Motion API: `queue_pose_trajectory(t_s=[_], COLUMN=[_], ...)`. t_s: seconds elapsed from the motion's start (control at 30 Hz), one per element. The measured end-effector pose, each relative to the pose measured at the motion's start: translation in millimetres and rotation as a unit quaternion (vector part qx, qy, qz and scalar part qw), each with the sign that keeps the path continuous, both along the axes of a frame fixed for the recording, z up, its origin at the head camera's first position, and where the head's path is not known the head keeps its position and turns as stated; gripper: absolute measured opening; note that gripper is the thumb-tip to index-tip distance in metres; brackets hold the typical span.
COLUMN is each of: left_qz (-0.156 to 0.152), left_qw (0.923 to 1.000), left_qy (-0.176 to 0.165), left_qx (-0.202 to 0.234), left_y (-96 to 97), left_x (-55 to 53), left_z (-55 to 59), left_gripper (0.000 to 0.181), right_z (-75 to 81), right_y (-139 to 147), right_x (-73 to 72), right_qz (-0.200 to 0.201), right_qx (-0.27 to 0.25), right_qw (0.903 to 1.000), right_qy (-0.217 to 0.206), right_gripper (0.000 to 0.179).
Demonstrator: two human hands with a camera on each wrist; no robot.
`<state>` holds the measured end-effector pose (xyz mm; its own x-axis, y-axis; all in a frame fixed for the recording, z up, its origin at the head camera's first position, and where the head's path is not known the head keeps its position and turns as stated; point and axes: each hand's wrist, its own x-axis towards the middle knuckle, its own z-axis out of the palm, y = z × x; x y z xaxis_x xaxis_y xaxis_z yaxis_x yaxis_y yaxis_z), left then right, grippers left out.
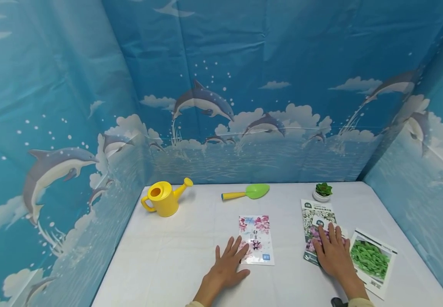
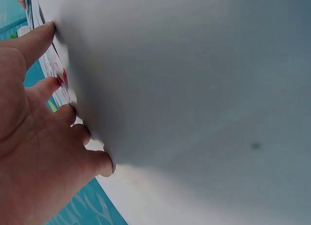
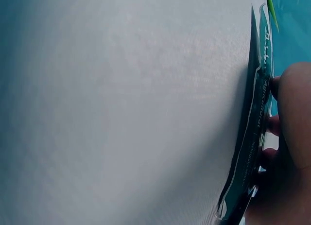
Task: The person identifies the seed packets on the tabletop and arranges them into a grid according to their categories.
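Observation:
My left hand (image 1: 225,268) lies with its fingers spread on the white table, fingertips at the left edge of a white packet (image 1: 260,224) printed with pink blossoms. In the left wrist view, thumb and fingertips of the left hand (image 2: 43,128) touch the white surface. On the right, my right hand (image 1: 334,256) rests with straight fingers on a packet with purple flowers (image 1: 314,233), covering much of it. Beneath that sits a packet with white flowers (image 1: 316,207). The right wrist view shows a dark green packet end (image 3: 255,118) beside the right hand (image 3: 296,128).
A packet picturing green pods (image 1: 370,259) lies tilted right of my right hand. Along the back stand a yellow watering can (image 1: 165,202), a toy trowel (image 1: 257,191) with a green blade, and a small potted succulent (image 1: 322,192). Dolphin-printed blue curtains (image 1: 259,157) border the table (image 1: 167,256).

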<state>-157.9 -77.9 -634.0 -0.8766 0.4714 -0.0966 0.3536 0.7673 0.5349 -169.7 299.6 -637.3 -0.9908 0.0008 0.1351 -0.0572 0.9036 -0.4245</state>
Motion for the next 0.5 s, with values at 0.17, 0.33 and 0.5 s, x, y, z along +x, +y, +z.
queue_pose_trajectory(t_s=[0.17,0.33,0.5], left_qz=[0.005,0.004,0.005], left_qw=[1.0000,0.9999,0.9999], left_qy=[0.001,0.011,0.000], left_qx=[0.002,0.005,0.014], left_y=[-4.4,-7.4,-11.2], left_x=[4.0,5.9,10.4], left_z=[-1.2,-2.9,5.8], left_gripper=[0.077,0.077,0.076], right_z=[0.7,1.1,2.1], right_y=[0.3,1.3,1.1], right_x=[0.3,0.7,-0.7], right_qz=[0.001,0.002,0.000], right_qx=[-0.001,0.003,0.008], right_qw=[1.0000,0.9997,0.9996], right_qy=[-0.009,-0.022,-0.026], right_gripper=[0.066,0.067,0.067])
